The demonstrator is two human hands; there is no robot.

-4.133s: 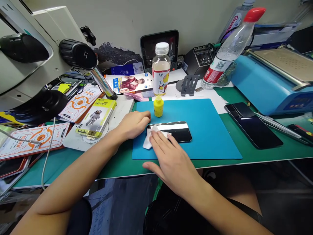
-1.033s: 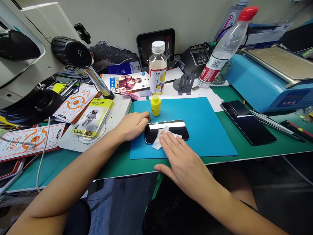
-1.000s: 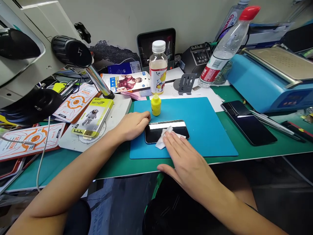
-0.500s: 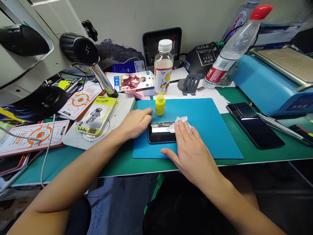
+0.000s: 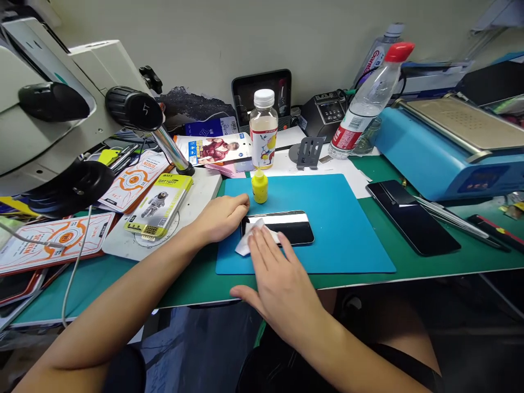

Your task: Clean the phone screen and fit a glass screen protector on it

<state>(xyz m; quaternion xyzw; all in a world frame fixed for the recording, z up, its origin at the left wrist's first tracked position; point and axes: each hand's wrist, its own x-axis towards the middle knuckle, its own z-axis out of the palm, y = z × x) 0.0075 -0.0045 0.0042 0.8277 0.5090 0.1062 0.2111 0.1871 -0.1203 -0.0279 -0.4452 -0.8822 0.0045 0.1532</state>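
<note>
A phone with a dark, shiny screen lies flat on a blue mat. My right hand presses a folded white tissue against the left part of the screen, its fingers stretched over the tissue and the thumb held apart. Beside the phone's left end rests my left hand, fingers curled in; whether they grip the phone's edge or anything else is hidden. A small yellow bottle with a pointed top stands just behind the phone.
A microscope overhangs the left side, above boxed screens and a yellow battery pack. Behind the mat stand a drink bottle and a red-capped bottle. To the right lie another phone, tweezers and a blue machine.
My right hand has slid the tissue from the phone's right part to its left part, uncovering the right end. My left hand stays by the left end. The camera view has shifted slightly.
</note>
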